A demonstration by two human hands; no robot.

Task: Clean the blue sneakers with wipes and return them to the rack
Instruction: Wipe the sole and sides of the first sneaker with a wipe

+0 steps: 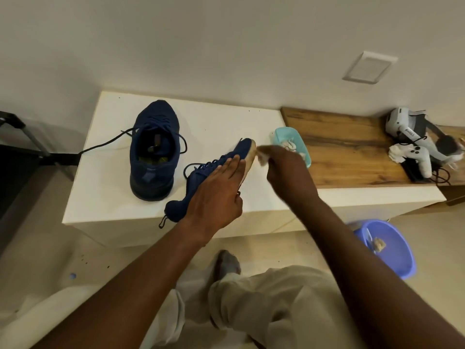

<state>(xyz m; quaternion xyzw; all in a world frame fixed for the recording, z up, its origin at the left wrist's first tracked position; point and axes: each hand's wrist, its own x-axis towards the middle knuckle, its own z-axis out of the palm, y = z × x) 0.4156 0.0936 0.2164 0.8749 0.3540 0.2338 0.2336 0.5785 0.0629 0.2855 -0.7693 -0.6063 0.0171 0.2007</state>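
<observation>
Pressing sneaker [201,171], flat left hand [219,195]; right hand [284,167] pinching wipe [262,157].

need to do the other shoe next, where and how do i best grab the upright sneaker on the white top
Take the upright sneaker by its heel collar, from above on the near side. It stands on its sole, heel toward the person, mouth open upward, so hooking inside the collar and pinching the heel back should hold. Avoid the loose lace trailing left.
</observation>
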